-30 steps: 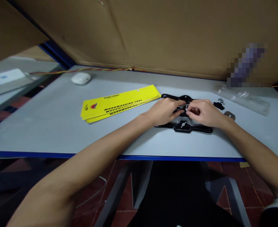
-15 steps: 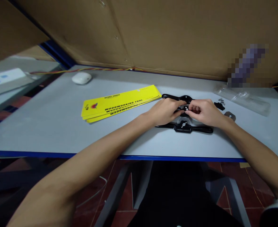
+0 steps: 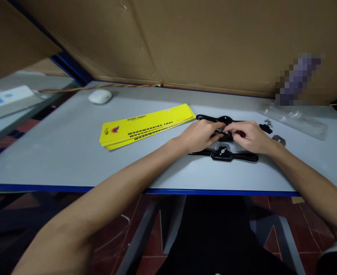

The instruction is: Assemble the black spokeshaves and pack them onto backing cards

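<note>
Right hand (image 3: pixel 250 136) fingers curled lower over the small fitting since before | both grips pinch far black spokeshave (image 3: pixel 224 121) (mid-counter) | left hand (image 3: pixel 201 134) alongside | second spokeshave (image 3: pixel 222 154) nearer, untouched.

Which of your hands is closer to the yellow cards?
Left. The left hand sits just right of the yellow cards; the right hand is farther right, past it.
</note>
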### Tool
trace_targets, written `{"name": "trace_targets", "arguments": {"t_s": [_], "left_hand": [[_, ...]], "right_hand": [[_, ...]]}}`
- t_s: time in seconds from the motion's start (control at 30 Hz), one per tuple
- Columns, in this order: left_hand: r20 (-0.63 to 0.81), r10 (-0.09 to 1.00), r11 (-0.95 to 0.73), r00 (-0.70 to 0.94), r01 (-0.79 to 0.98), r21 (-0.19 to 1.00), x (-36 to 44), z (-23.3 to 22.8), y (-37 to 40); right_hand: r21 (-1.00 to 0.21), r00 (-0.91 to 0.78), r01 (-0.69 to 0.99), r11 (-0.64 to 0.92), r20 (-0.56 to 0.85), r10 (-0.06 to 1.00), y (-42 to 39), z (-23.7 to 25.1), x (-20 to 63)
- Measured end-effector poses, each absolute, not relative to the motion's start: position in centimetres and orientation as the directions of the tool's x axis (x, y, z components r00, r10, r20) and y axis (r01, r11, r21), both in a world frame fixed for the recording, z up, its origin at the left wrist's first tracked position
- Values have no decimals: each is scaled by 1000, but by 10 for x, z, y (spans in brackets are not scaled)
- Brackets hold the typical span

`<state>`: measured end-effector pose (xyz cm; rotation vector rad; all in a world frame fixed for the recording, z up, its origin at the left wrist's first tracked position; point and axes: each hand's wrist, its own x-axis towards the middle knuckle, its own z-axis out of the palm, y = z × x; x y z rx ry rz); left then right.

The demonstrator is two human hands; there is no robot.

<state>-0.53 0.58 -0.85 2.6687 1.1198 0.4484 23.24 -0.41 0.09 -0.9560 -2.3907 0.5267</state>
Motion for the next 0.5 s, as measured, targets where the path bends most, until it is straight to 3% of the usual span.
{"name": "trace_targets", "arguments": {"t_s": [0.3,0.5], "left_hand": [[183,721,-690,668,667,283,-6,-9,6],[205,717,-696,666,663,276,-7,-10,6]], "right_hand": [[-517,-625,518,681,315,714,-4,2,233],[-541,-561,575,614,286,777,-3,3,231]]}}
